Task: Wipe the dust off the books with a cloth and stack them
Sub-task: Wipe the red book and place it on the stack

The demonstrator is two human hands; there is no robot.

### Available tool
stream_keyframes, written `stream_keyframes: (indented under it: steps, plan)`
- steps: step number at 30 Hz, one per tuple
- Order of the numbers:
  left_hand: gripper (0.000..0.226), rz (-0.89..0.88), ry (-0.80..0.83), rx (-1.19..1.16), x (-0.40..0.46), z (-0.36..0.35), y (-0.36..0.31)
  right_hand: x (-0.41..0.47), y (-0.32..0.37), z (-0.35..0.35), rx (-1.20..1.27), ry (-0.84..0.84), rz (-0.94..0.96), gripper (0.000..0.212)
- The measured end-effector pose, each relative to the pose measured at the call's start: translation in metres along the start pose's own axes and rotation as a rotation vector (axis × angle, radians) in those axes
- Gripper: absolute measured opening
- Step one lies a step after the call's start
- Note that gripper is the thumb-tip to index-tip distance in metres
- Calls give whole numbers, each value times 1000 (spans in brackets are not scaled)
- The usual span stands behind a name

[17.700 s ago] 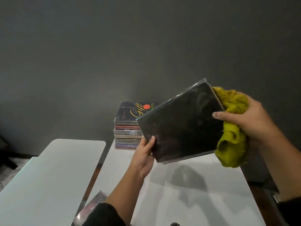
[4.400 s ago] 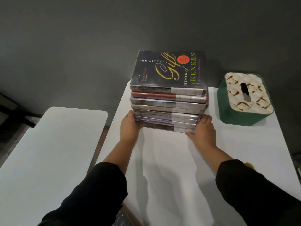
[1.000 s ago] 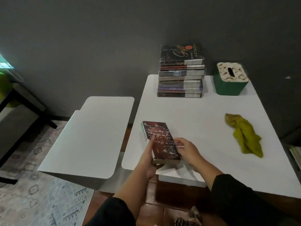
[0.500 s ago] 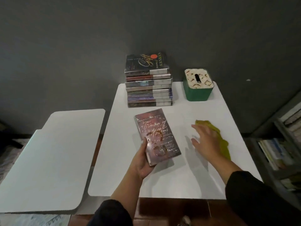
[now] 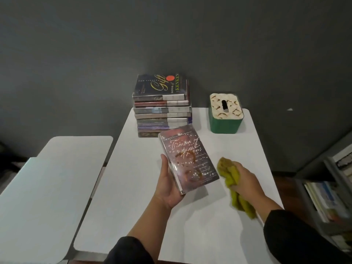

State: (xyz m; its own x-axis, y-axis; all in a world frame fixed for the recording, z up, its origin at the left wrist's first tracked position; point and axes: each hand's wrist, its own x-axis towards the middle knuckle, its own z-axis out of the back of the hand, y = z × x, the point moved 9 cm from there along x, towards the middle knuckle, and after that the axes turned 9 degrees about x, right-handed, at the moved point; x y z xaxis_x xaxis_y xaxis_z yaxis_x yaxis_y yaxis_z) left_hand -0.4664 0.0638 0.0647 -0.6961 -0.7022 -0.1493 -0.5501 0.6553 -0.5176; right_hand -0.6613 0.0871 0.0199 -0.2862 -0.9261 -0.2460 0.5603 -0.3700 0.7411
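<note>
Paperback (image 5: 188,159): glossy plastic-wrapped cover, dark maroon-purple with white speckles, cursive title, gold-orange marks mid-cover, cover face up, held tilted above the middle of the white worktop (image 5: 133,187), its far corner overlapping the foot of the stack in this view. Book stack (image 5: 162,111): eight or so books lying flat at the worktop's far edge against the wall, spines toward camera, most with pale label strips; top book dark with gold "Gift" script, red dot and "KENKEN" in green. Cloth (image 5: 234,183): yellow-green, fuzzy, bunched, one end poking up past the fingers, the other trailing down onto the worktop near the right forearm. Green tissue box (image 5: 225,121) with a cream patterned top and dark slot sits right of the stack, apart from it. Second white worktop (image 5: 47,187) to the left, separated by a gap. Dark grey wall (image 5: 171,35) behind; bookshelf (image 5: 331,187) with upright books at the right edge. Left hand (image 5: 168,185) grip: clamped on the paperback's lower-left edge, thumb along the spine side, fingers hidden underneath. Right hand (image 5: 245,180) grip: fingers curled tight round the cloth, knuckles up, low over the worktop, just right of the paperback. Both sleeves dark.
</note>
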Motion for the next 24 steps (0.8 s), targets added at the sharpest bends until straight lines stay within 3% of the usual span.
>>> stream_keyframes:
  steps: [4,7,10,12,17,24]
  plan:
    - [80,-44,-76,-19,3,-5,-10,-3,23,38,179,-195,-17,66]
    - [81,-55,-153,40,10,6,-20,-22,65,61,362,-347,119,42]
    - [81,-57,-131,50,20,-2,-31,-45,113,75,408,-480,312,35]
    - [81,-39,-88,50,22,-16,-35,-56,139,70,365,-483,415,38]
    - [83,-33,38,140,26,-52,-41,-60,173,31,183,-388,460,45]
    - [77,41,-98,171,28,-39,-40,-69,210,11,168,-368,587,40]
